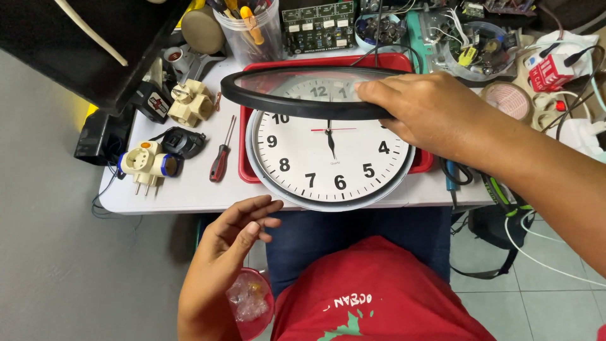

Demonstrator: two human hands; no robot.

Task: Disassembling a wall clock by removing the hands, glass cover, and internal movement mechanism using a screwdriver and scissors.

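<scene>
A cluttered white worktable (189, 189) is seen from above, with a red tray (249, 170) under a round wall clock (331, 158). The clock's black-rimmed glass cover (284, 95) is gripped at its right edge by the right hand (423, 110) and held tilted above the dial. The left hand (230, 237) is held open and empty below the table edge. A red-handled screwdriver (221, 158) lies left of the tray.

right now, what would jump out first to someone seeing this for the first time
The big white wall clock lying face up on a red tray at the middle of the table draws the eye first. Just above it the right hand holds the clock's black-rimmed glass cover tilted over the dial. The left hand hovers open below the table edge, and a red-handled screwdriver lies left of the tray.
</scene>
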